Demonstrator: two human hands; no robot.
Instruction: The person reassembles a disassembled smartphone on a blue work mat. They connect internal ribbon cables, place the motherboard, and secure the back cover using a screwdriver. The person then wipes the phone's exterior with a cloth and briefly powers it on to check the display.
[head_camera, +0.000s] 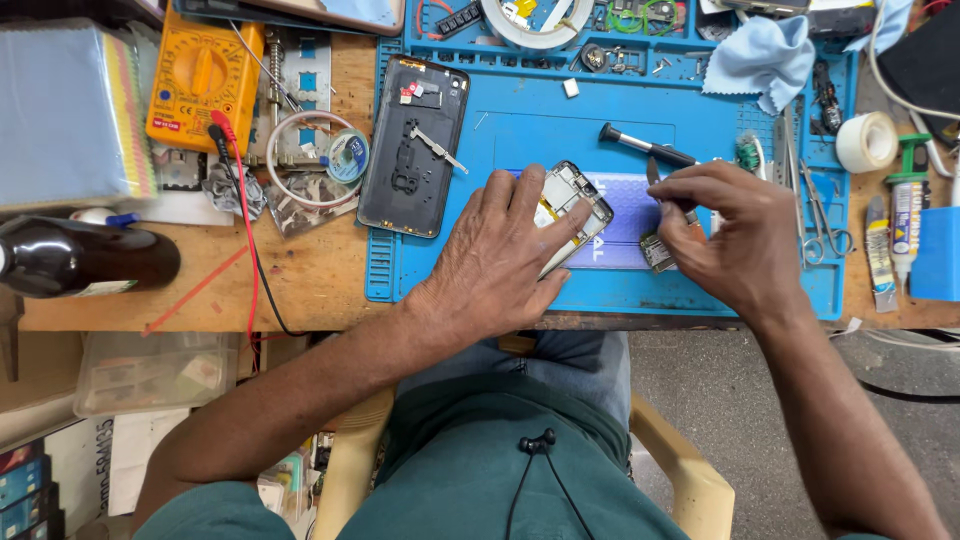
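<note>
I pressed my left hand (495, 255) flat on the opened phone (572, 205); my right hand (722, 232) pinched tweezers (655, 185), which I judged might slip and scratch it.

Bench (320, 280): bare wood, matt, worn, grain visible. Work mat (560, 130): blue, rubbery-looking, matt, smooth, moulded ridges at edges. Opened phone (572, 205) under left hand (500, 260): metal-looking frame, dull sheen. Back cover (415, 145): dark plastic, glossy inside. Small tool (655, 180) in right hand (725, 235): dark tip, material unclear. Screwdriver (645, 148): black matt handle, metal shaft. Multimeter (200, 80): orange plastic, smooth. Cloth (765, 55): light blue, soft, crumpled. Tape roll (865, 142): white, matt. Scissors (825, 215): shiny steel. Bottle (80, 258): dark, glossy. Chair arm (680, 470): cream plastic, smooth.
</note>
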